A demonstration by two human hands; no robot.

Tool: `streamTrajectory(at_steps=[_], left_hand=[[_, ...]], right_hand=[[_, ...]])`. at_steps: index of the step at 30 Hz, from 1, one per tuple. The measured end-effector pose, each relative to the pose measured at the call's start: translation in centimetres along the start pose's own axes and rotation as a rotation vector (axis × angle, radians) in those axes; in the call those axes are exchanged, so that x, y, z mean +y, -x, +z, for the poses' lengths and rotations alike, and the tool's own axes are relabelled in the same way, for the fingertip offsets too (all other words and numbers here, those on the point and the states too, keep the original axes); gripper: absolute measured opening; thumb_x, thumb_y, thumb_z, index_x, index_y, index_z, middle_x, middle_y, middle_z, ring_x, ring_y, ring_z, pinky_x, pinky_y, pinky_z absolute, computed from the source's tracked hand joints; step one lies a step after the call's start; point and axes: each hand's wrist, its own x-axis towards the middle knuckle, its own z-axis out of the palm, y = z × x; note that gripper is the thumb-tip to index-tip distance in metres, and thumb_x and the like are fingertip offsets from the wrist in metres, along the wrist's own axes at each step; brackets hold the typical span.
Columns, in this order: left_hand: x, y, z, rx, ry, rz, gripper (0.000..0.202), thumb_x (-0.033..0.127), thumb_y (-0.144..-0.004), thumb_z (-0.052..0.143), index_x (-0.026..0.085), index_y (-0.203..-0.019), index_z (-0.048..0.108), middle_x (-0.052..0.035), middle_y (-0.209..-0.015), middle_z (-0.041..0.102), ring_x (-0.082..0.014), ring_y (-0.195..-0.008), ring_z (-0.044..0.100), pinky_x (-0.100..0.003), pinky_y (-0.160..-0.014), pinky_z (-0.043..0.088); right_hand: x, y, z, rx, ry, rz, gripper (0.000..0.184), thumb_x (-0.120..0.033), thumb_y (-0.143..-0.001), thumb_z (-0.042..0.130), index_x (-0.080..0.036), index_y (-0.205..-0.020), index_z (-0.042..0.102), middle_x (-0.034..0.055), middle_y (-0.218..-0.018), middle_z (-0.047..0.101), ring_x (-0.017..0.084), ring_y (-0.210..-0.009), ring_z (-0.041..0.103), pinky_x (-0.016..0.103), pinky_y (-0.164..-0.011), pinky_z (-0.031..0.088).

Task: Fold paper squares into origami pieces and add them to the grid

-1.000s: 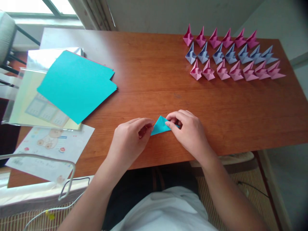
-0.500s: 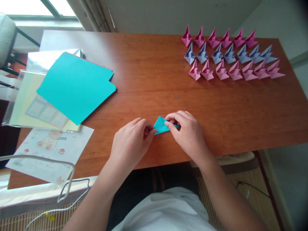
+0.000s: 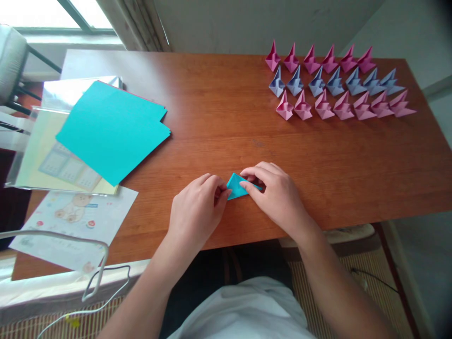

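Observation:
A small folded piece of teal paper (image 3: 236,187) lies on the wooden table (image 3: 219,117) near its front edge. My left hand (image 3: 196,210) pinches the paper's left corner with curled fingers. My right hand (image 3: 277,195) presses down on its right side, fingers bent over it, hiding that half. Both hands rest on the tabletop close together.
A stack of teal paper sheets (image 3: 111,129) lies at the left on a clear plastic folder (image 3: 52,122), with a printed sheet (image 3: 76,221) below it. Three rows of folded pink and blue paper figures (image 3: 335,84) stand at the back right. A wire frame (image 3: 88,268) sits at the front left.
My left hand has slid a little to the right, closing in on the folded paper. Less of the teal piece shows between my hands.

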Motion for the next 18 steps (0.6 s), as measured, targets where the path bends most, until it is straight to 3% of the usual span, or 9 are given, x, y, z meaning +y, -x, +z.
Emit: streamTrajectory(at_steps=[6, 18], left_hand=[[0.0, 0.0, 0.0, -0.003, -0.014, 0.012, 0.015, 0.03, -0.095, 0.06, 0.022, -0.082, 0.062, -0.0016, -0.085, 0.07, -0.0182, -0.074, 0.062, -0.028, -0.059, 0.033], [0.1, -0.1, 0.0, -0.003, -0.029, 0.014, 0.017, 0.033, -0.096, 0.06, 0.022, -0.085, 0.067, -0.0014, -0.084, 0.07, -0.0179, -0.071, 0.061, -0.029, -0.056, 0.031]], right_hand=[[0.1, -1.0, -0.3, -0.062, -0.052, -0.028, 0.008, -0.018, -0.091, 0.069, -0.025, -0.095, 0.072, 0.0016, -0.093, 0.071, 0.02, -0.092, 0.063, 0.032, -0.08, 0.049], [-0.2, -1.9, 0.4, -0.044, 0.015, -0.014, 0.013, -0.016, -0.09, 0.067, -0.023, -0.08, 0.066, 0.0003, -0.085, 0.069, 0.019, -0.085, 0.06, 0.033, -0.078, 0.044]])
